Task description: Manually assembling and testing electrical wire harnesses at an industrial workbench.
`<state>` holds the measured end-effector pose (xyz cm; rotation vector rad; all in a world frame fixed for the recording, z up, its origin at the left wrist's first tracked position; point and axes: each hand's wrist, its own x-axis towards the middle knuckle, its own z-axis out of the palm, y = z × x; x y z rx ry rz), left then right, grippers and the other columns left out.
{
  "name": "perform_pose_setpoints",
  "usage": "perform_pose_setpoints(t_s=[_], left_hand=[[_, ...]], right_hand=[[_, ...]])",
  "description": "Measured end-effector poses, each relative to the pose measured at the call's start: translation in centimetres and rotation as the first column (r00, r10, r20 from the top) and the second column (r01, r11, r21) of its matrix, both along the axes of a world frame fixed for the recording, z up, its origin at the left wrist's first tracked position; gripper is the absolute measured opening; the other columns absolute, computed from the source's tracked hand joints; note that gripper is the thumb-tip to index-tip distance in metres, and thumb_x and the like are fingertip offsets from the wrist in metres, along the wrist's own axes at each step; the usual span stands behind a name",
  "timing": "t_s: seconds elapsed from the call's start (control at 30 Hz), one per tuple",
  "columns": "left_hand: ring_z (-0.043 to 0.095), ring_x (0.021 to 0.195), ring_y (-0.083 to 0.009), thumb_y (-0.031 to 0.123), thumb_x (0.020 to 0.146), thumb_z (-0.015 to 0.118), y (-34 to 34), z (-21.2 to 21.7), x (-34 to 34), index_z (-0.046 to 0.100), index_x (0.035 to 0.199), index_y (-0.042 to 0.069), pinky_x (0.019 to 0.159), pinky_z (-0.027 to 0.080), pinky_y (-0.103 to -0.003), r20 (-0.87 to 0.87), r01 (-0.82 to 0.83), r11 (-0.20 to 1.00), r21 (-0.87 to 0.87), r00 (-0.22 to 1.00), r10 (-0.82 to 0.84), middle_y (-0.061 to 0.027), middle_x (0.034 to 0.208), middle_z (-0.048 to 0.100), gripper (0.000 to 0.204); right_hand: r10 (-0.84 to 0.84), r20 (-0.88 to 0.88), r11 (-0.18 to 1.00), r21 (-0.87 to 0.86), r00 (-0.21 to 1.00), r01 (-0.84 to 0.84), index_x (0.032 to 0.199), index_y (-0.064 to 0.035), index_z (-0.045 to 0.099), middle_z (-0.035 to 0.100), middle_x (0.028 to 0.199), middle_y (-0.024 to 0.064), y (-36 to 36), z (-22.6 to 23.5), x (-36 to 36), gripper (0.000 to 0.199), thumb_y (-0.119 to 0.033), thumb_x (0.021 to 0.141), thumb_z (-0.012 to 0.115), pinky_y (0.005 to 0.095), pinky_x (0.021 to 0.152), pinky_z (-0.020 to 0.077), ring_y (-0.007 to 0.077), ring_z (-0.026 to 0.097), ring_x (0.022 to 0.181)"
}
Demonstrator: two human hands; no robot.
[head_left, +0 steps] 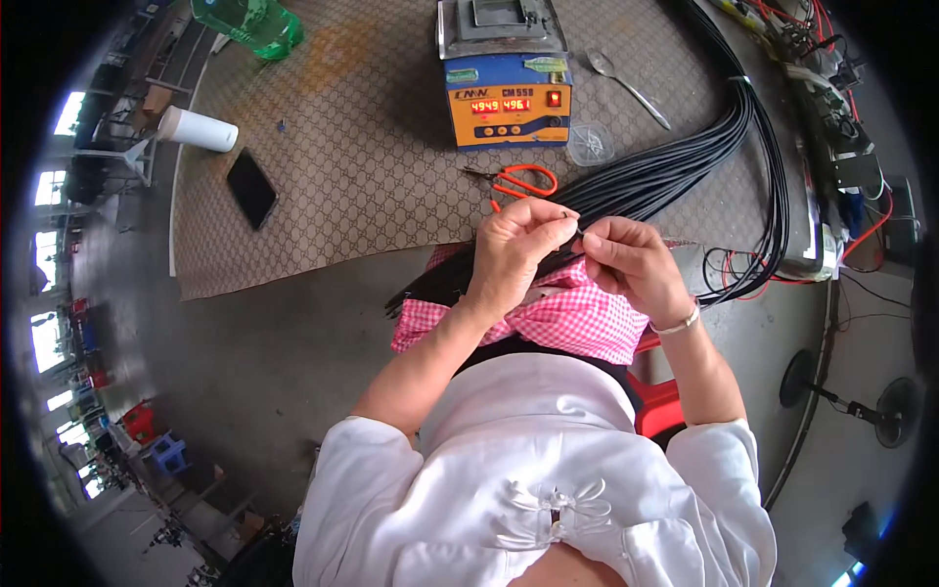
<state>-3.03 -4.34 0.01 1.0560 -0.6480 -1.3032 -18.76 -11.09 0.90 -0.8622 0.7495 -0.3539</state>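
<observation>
Above my lap, my left hand [518, 247] and my right hand [638, 264] meet with fingertips pinched close together. A short dark piece of black cable [578, 235] shows between them; its tip is too small to make out. Under and behind the hands, a thick bundle of black cables [685, 161] runs from the table down across my lap, over a pink checked cloth [577, 323]. Just beyond my left hand lie small snips with orange handles [528, 180].
An orange and blue heating unit [509, 112] with a lit display stands beyond the hands. Beside it are a small clear dish [590, 144] and a spoon [631, 90]. A phone [252, 188], white tumbler [199, 129] and green bottle [259, 24] are at left; wiring [831, 108] crowds the right.
</observation>
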Motion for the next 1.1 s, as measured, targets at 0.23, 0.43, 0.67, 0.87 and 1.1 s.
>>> perform_pose_setpoints(t_s=[0.23, 0.43, 0.67, 0.87, 1.1], left_hand=[[0.051, 0.064, -0.0113, 0.009, 0.079, 0.059, -1.3, -0.6, -0.9, 0.058, 0.077, 0.005, 0.065, 0.045, -0.028, -0.567, 0.082, 0.995, -0.059, 0.818, -0.101, -0.0013, 0.069, 0.055, 0.004], [0.051, 0.061, -0.0112, 0.013, 0.082, 0.059, -2.5, -1.7, -0.2, 0.057, 0.079, 0.006, 0.062, 0.045, -0.024, -0.783, -0.038, 0.998, -0.046, 0.622, -0.013, -0.0017, 0.068, 0.053, 0.008], [0.055, 0.068, -0.0075, 0.009, 0.082, 0.059, -0.7, -0.5, -0.6, 0.058, 0.094, 0.002, 0.064, 0.044, -0.019, -0.200, 0.037, 0.996, 0.085, 0.980, -0.019, -0.0019, 0.080, 0.060, 0.014], [0.056, 0.068, -0.0079, 0.008, 0.081, 0.060, -0.7, 0.1, -0.6, 0.059, 0.090, 0.000, 0.065, 0.047, -0.020, 0.043, -0.009, 0.999, 0.051, 0.999, 0.007, -0.0041, 0.078, 0.060, 0.012], [0.057, 0.068, -0.0084, 0.004, 0.081, 0.058, -0.9, -0.1, -0.6, 0.059, 0.088, -0.001, 0.065, 0.048, -0.020, 0.195, -0.051, 0.999, 0.000, 0.980, 0.050, -0.0051, 0.076, 0.060, 0.009]], right_hand=[[0.048, 0.297, 0.959, 0.253, 0.954, -0.127, 0.083, 0.0011, 0.057, 0.051, 0.057, 0.0028, -0.8, -0.5, -0.7, 0.021, -0.018, 0.088, 0.049, 0.0188, 0.037, 0.0252, 0.0066, 0.035, 0.040], [-0.043, 0.248, 0.977, 0.212, 0.968, -0.011, 0.084, -0.0002, 0.057, 0.052, 0.058, 0.0023, -1.2, -0.8, -1.1, 0.017, -0.015, 0.088, 0.049, 0.0189, 0.037, 0.0242, 0.0062, 0.035, 0.041], [-0.124, 0.124, 0.991, 0.067, 0.984, 0.116, 0.082, -0.0024, 0.058, 0.054, 0.062, 0.0012, -0.6, -1.1, -0.8, 0.010, -0.012, 0.085, 0.057, 0.0170, 0.040, 0.0304, 0.0050, 0.044, 0.047], [-0.115, 0.082, 0.985, -0.115, 0.990, 0.124, 0.078, -0.0030, 0.057, 0.054, 0.063, -0.0004, -0.3, -1.4, -0.5, 0.007, -0.008, 0.081, 0.062, 0.0159, 0.041, 0.0318, 0.0033, 0.045, 0.050], [-0.138, 0.032, 0.947, -0.287, 0.990, 0.141, 0.076, -0.0023, 0.056, 0.054, 0.064, -0.0005, 0.0, -1.2, -0.1, 0.008, -0.006, 0.080, 0.062, 0.0161, 0.044, 0.0338, 0.0036, 0.046, 0.052]])
